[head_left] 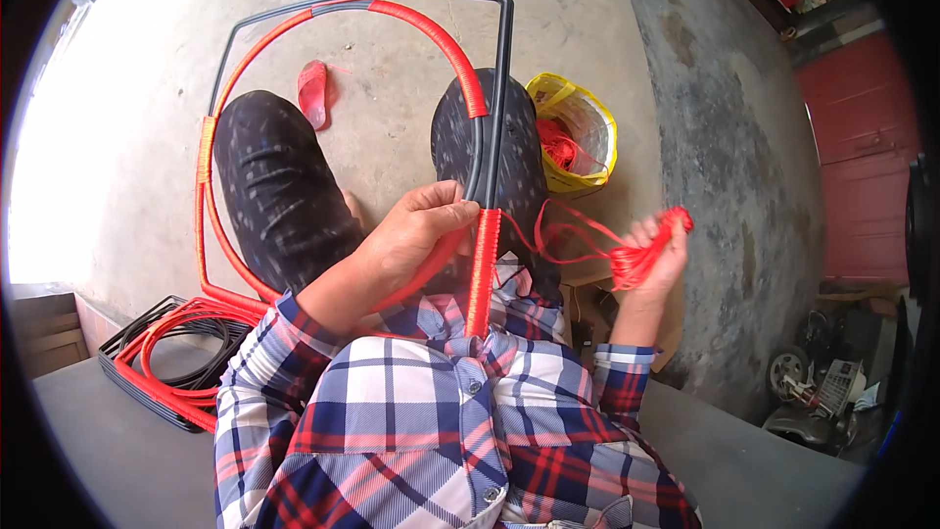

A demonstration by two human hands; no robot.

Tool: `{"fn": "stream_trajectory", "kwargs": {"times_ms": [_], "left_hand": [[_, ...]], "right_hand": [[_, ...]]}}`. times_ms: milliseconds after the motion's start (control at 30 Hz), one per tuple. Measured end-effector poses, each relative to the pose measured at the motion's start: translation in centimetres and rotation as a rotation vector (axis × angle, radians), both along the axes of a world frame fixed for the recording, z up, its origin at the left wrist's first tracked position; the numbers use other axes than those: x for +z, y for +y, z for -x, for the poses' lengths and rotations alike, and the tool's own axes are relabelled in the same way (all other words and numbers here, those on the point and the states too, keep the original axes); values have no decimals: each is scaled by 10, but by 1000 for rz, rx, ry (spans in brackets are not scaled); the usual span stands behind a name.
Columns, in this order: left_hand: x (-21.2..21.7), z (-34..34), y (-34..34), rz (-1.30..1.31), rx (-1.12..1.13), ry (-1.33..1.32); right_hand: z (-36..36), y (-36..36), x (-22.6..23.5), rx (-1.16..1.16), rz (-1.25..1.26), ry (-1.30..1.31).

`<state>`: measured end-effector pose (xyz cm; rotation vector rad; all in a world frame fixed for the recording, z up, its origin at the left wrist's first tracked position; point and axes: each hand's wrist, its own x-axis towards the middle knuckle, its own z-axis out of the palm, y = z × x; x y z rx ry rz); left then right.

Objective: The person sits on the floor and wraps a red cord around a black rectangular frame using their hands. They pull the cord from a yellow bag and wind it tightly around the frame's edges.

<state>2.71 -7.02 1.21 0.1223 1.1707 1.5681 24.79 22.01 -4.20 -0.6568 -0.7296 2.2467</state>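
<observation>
Across my lap rests a black metal frame (505, 59), a rounded rectangle with a ring inside it, partly wrapped in red cord. My left hand (416, 235) pinches the frame's right side, just at the upper end of a tightly wound red section (484, 274). Off to the right, my right hand (658, 260) grips a bundle of red cord (641, 257), slightly blurred. Loose strands run from that bundle back to the wound section. Bare black rods show above my left hand, and the ring's upper right arc is wrapped red. The frame's lower part is hidden by my left arm.
Beside my right knee stands a yellow-rimmed bag (612, 127) with more red cord inside. A stack of black and red frames (176, 358) lies on the grey seat at my left. A red slipper (313, 95) is on the floor ahead. Wheeled equipment (818, 382) stands at right.
</observation>
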Motion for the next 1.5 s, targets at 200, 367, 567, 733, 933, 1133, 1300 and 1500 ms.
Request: {"fn": "stream_trajectory", "kwargs": {"times_ms": [200, 367, 567, 733, 933, 1133, 1300, 1500], "left_hand": [[-8, 2, -3, 24, -33, -12], [-9, 2, 5, 45, 90, -48], [-33, 4, 0, -47, 272, -68], [-47, 12, -11, -304, 125, -195], [-47, 0, -5, -293, 316, -115], [-20, -6, -8, -352, 349, -152], [-40, 1, -25, -358, 197, 13], [-7, -17, -32, -200, 43, 391]], "right_hand": [[-91, 75, -72, -684, 170, -242], [-57, 42, -79, -339, -76, -201], [78, -56, 45, -28, -1561, -837], [119, -116, 70, 168, -1897, -358], [111, -126, 39, 452, -1048, -207], [101, -106, 15, 654, -477, -305], [101, -109, 21, 1034, -566, -441], [98, -132, 25, 1041, -732, -212]]}}
